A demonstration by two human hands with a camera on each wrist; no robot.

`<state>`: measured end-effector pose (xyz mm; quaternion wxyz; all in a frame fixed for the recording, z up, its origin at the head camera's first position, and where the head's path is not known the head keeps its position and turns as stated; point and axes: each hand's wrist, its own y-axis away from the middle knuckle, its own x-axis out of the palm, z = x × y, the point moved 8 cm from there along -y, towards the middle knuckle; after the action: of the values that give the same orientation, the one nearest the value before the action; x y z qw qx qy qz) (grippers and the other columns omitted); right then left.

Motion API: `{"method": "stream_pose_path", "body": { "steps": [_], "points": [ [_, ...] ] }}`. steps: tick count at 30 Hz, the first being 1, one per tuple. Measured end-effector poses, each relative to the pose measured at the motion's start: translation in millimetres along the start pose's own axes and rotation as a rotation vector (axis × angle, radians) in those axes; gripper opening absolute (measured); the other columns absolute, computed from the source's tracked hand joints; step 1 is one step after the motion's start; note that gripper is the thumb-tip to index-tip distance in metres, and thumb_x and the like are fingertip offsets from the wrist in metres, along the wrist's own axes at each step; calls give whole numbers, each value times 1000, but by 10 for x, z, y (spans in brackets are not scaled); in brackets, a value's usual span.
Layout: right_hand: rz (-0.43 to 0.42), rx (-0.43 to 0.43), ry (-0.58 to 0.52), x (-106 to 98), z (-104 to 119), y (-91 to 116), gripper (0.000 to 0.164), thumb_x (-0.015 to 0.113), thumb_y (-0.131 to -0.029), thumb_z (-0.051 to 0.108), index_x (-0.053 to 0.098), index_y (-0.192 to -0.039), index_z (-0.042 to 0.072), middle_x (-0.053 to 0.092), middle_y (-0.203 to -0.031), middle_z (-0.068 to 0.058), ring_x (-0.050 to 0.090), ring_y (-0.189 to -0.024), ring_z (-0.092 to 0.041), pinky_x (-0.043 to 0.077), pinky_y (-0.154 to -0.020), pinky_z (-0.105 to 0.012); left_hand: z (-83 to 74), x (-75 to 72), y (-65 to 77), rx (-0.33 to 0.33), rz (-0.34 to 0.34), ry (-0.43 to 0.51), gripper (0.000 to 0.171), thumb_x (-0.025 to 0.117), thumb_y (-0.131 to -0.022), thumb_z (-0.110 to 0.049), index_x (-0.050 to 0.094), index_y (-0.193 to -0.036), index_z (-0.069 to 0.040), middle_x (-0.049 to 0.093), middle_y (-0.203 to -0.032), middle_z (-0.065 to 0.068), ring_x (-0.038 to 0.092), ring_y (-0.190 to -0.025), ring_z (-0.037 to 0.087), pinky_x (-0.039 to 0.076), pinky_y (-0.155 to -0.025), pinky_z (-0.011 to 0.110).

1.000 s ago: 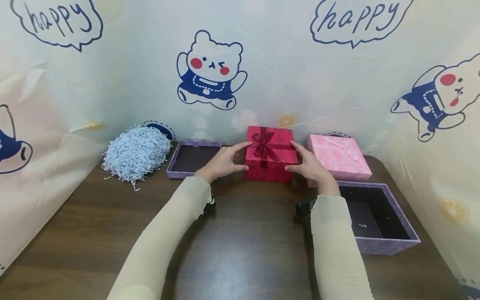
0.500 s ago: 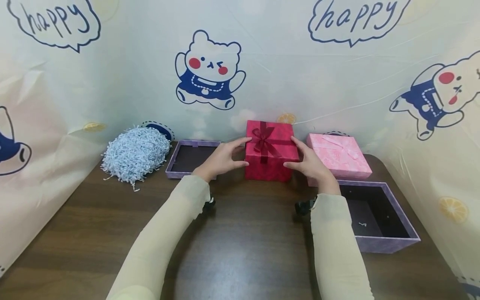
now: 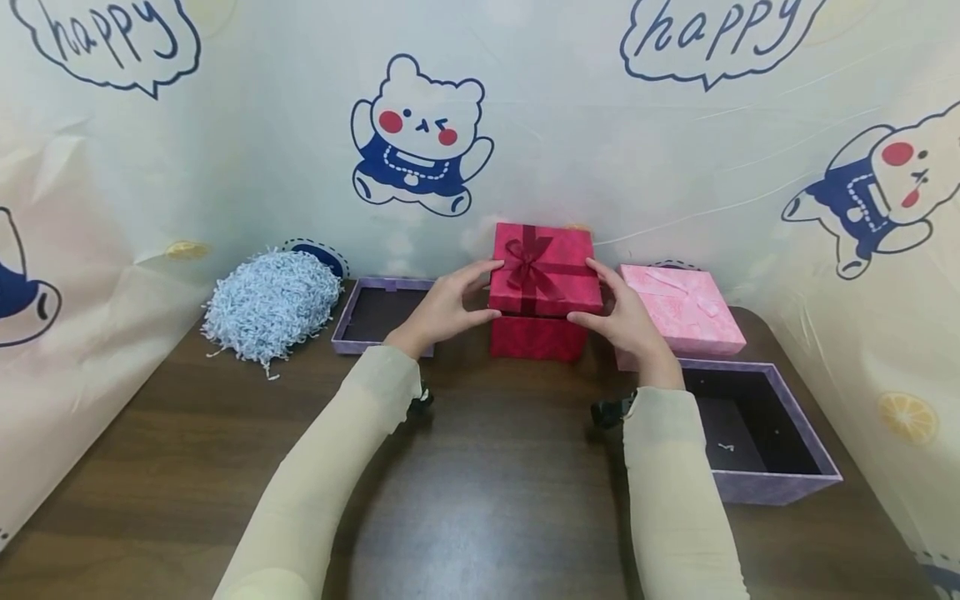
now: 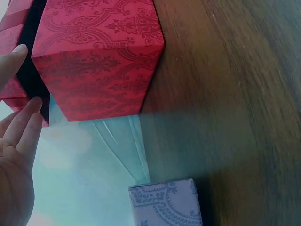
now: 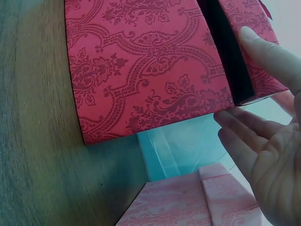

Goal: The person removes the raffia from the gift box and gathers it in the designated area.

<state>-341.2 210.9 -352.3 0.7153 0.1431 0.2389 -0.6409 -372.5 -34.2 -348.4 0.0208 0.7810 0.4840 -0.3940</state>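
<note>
A red gift box lid (image 3: 570, 287) with a dark red ribbon bow is raised just above its patterned red box base (image 3: 536, 337), at the back middle of the table. My left hand (image 3: 444, 310) grips the lid's left side, thumb low near its front edge and fingers farther back. On the opposite side my right hand (image 3: 633, 325) holds it likewise. A dark gap runs between lid and base in both wrist views, where the box base (image 4: 101, 61) stays on the table. The inside of the base is hidden.
Light blue shredded paper (image 3: 273, 308) is heaped at the left, beside a shallow purple lid (image 3: 347, 347) lying inside up. To the right stand a pink box with a bow (image 3: 678, 308) and an open purple box (image 3: 780, 490). A printed cloth (image 3: 555, 150) hangs behind.
Both hands have raised the red lid upward from its base, opening a gap between them. The base and the other boxes have stayed in place.
</note>
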Motion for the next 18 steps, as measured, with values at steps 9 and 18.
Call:
{"method": "stream_pose_path", "body": {
  "steps": [9,18],
  "points": [
    [-52,-52,-85,-70,78,25,90,81,-82,24,30,-155,37,42,-151,-7,44,-139,-28,47,-108,-50,-184,-111,-11,39,-68,11,73,81,-82,-14,49,-147,-27,33,-162,1,52,-137,26,50,-104,39],
    [-68,-122,-123,-120,265,96,92,83,-80,22,30,-154,40,43,-150,-3,43,-138,-23,51,-104,-44,-365,-281,69,103,-135,40,70,81,-83,-20,51,-146,-28,33,-161,-7,49,-139,18,51,-103,39]
  ]
}}
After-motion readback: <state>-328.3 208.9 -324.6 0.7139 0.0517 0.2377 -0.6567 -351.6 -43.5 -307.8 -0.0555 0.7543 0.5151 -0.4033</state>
